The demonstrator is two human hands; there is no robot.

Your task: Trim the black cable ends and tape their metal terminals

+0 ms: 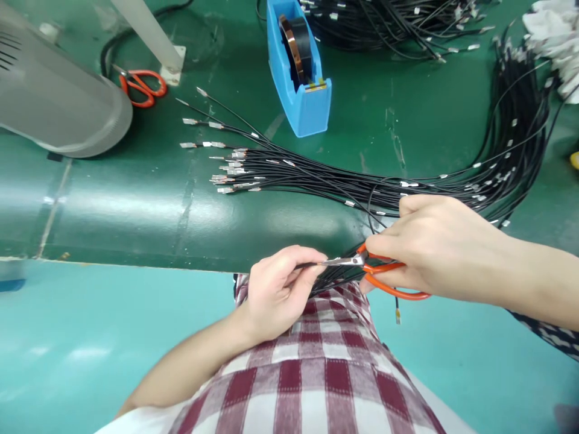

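Observation:
My left hand pinches a thin black cable between thumb and fingers, close to the table's front edge. Orange-handled scissors are gripped in my right hand. Their metal blades point left and reach the cable end at my left fingertips; whether they touch the wire I cannot tell. Beneath the blades, more black cables lie over the lap. A long bundle of black cables with small white labels and metal ends stretches across the green table behind both hands.
A blue tape dispenser with amber tape stands behind the bundle. At the left are a grey machine and second orange scissors. Another cable pile lies at the back, with white cloth at right.

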